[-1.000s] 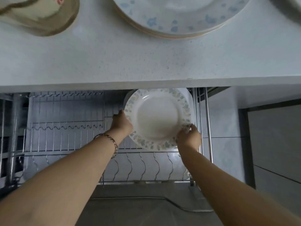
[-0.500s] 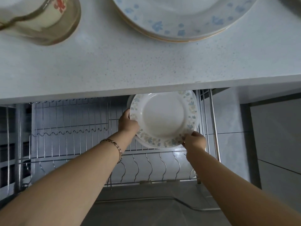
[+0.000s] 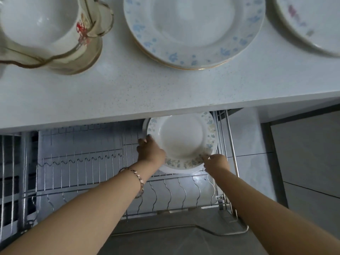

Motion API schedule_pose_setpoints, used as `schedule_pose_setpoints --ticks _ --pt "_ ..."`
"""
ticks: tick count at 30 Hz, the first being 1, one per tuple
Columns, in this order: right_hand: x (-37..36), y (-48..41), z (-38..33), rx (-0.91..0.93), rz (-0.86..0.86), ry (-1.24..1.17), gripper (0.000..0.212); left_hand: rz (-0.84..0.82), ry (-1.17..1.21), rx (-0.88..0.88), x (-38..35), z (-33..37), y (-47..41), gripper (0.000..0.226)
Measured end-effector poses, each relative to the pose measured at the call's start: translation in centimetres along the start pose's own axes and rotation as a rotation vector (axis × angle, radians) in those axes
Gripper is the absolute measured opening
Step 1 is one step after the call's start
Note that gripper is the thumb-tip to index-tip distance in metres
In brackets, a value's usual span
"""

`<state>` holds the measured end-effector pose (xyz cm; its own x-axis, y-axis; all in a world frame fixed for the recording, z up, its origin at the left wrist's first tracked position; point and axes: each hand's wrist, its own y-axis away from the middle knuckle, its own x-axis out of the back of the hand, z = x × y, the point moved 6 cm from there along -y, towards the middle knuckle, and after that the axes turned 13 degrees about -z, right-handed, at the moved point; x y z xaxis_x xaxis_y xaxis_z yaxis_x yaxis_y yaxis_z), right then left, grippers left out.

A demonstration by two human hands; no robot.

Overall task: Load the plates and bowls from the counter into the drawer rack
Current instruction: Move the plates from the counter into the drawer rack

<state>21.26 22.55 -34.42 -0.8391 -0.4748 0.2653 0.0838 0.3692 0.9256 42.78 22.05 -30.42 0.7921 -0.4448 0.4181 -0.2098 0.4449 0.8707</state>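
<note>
The counter was softly lit; the drawer rack beneath was shadowed. Edge distortion and blur were noted.

The speckled white counter bears nested bowls at ten o'clock, blue-flowered plates at twelve, and a pink-flowered plate at two.

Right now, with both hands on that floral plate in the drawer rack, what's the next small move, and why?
Probably lower the floral-rimmed plate until it seats between the wires of the drawer rack, then let go: the left hand and right hand both grip its rim, and a plate stack waits on the counter.
</note>
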Motion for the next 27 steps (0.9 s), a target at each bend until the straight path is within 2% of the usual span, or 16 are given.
schedule_pose_setpoints --ticks 2,4,8,12,15,17,18,21,24,27 --pt "0.3 2.4 -0.9 -0.013 -0.149 0.041 0.015 -0.072 -0.078 -0.142 -0.4 2.0 2.8 0.042" --pt "2.0 5.3 -1.9 0.009 -0.221 0.075 0.015 -0.158 -0.091 -0.259 -0.7 4.3 6.0 0.034" --pt "9.3 11.8 -6.0 0.174 -0.155 0.113 0.025 -0.142 -0.157 -0.454 0.1 10.8 11.7 0.03" --pt "18.8 16.5 -10.8 0.34 -0.014 0.051 0.025 -0.085 0.024 -0.584 1.2 19.4 15.1 0.025" --pt "26.0 17.6 -14.4 0.479 0.136 0.051 0.025 -0.009 0.223 -0.582 1.7 25.7 15.9 0.031" --pt "30.3 17.3 -16.3 0.546 0.263 0.086 0.029 0.056 0.273 -0.546 1.9 28.9 15.6 0.032" --pt "32.5 16.9 -17.0 0.566 0.327 0.116 0.032 0.097 0.295 -0.519 1.8 30.3 15.1 0.028" --pt "37.4 14.9 -19.1 0.598 0.44 0.192 0.042 0.175 0.395 -0.41 1.5 33.2 13.3 0.035" --pt "39.8 11.6 -20.0 0.474 0.411 0.16 0.05 0.23 0.48 -0.389 1.1 34.6 12.2 0.039" --pt "40.2 9.3 -20.2 0.416 0.3 0.011 0.024 0.274 0.557 -0.352 1.1 34.5 11.3 0.033"
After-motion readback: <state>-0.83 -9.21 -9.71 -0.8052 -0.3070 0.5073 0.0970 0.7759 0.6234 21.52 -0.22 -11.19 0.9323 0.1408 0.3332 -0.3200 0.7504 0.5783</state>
